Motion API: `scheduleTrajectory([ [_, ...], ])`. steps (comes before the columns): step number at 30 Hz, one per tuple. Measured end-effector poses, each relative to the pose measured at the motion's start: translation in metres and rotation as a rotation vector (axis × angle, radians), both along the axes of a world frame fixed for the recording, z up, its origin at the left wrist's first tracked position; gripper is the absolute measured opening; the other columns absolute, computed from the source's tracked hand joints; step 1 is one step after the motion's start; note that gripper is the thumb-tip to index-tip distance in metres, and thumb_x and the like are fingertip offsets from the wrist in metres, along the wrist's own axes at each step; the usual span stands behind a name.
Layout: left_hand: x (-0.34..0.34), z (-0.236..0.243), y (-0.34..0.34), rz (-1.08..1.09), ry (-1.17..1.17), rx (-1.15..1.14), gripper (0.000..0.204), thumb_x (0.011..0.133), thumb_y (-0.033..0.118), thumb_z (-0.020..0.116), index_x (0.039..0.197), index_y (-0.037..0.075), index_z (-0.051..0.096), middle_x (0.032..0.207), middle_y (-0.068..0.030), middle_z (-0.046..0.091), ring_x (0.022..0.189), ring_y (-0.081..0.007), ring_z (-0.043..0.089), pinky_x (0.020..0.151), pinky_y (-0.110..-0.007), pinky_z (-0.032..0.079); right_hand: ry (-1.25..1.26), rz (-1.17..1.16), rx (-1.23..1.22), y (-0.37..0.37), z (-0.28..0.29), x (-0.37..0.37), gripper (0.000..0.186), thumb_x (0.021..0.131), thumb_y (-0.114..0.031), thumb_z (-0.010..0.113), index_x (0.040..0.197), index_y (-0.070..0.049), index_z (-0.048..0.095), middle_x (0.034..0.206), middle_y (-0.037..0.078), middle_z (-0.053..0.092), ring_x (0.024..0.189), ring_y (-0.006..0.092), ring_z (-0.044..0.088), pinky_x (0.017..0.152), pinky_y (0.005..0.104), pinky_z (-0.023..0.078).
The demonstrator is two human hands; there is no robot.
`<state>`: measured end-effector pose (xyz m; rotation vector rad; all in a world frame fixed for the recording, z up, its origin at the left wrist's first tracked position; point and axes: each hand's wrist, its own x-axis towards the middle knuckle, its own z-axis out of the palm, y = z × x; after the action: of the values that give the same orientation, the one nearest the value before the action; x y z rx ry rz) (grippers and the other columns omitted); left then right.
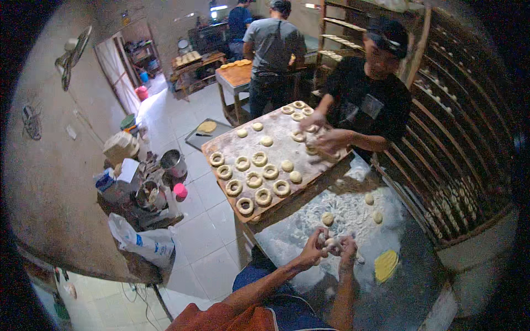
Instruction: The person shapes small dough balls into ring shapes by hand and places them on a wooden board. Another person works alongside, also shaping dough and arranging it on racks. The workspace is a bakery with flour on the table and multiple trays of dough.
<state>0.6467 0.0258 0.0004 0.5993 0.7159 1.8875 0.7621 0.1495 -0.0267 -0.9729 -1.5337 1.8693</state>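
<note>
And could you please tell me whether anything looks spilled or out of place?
The grey tray beside the board appears to be on the floor, odd for something holding a flat yellowish piece. The flour on the table looks like ordinary dusting.

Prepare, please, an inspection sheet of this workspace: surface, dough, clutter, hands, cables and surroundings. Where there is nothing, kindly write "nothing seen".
Surface: grey table, partly covered with flour; a floured board at its far left.
Dough: rings and balls on the board; more balls and a yellow flat piece on the table.
Clutter: white bag, metal pot and pink container on the floor at left.
Hands: left hand and right hand meet at a small pale piece; exact grip unclear.
Cables: thin dark wires, lower left.
Surroundings: a co-worker at the board; two people behind; racks at right.
</note>
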Motion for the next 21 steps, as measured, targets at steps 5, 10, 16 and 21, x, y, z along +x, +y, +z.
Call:
scheduleTrajectory([
  [5, -0.034, -0.037, 0.003, 0.406, 0.14, -0.185, 0.025, 0.083, 0.012, 0.059, 0.105, 0.011, 0.046, 0.088, -0.005, 0.052, 0.071, -0.0128, 0.057, 0.062, -0.027, 0.048, 0.472, -0.085, -0.148, -0.045, 0.037, -0.046, 0.033, 0.091, -0.033, 0.048, 0.073, -0.006, 0.054, 0.08, 0.006, 0.056, 0.061, 0.0156, 0.053, 0.051, 0.0279, 0.043],
  [10, -0.055, -0.005, 0.0, 0.653, 1.048, -0.415, 0.028, 0.093, 0.035, 0.049, 0.085, 0.008, 0.046, 0.072, -0.0037, 0.05, 0.065, -0.0141, 0.052, 0.057, -0.031, 0.041, -0.044, -0.165, 0.368, -0.051, 0.006, -0.099, 0.05, 0.094, -0.044, 0.045, 0.072, -0.001, 0.058, 0.068, 0.012, 0.056, 0.057, 0.0237, 0.053, 0.054, 0.0376, 0.043],
  [16, -0.11, -0.009, 0.01, 0.49, 0.056, -0.145, 0.028, 0.093, 0.03, 0.041, 0.073, 0.01, 0.042, 0.066, -0.003, 0.043, 0.059, -0.0135, 0.046, 0.052, -0.03, 0.038, -0.2, -0.059, 0.915, -0.025, -0.079, -0.133, 0.05, 0.094, -0.043, 0.046, 0.089, 0.005, 0.06, 0.082, 0.018, 0.057, 0.073, 0.0292, 0.053, 0.066, 0.0416, 0.044],
  [21, -0.194, -0.027, -0.026, 0.412, -0.184, 0.009, 0.029, 0.095, 0.028, 0.039, 0.073, 0.008, 0.043, 0.067, -0.0022, 0.043, 0.06, -0.0151, 0.047, 0.052, -0.032, 0.039, -0.015, 0.037, 0.416, -0.062, -0.015, -0.23, 0.04, 0.096, -0.039, 0.05, 0.085, -0.001, 0.055, 0.074, 0.007, 0.052, 0.065, 0.0158, 0.049, 0.058, 0.036, 0.041],
])
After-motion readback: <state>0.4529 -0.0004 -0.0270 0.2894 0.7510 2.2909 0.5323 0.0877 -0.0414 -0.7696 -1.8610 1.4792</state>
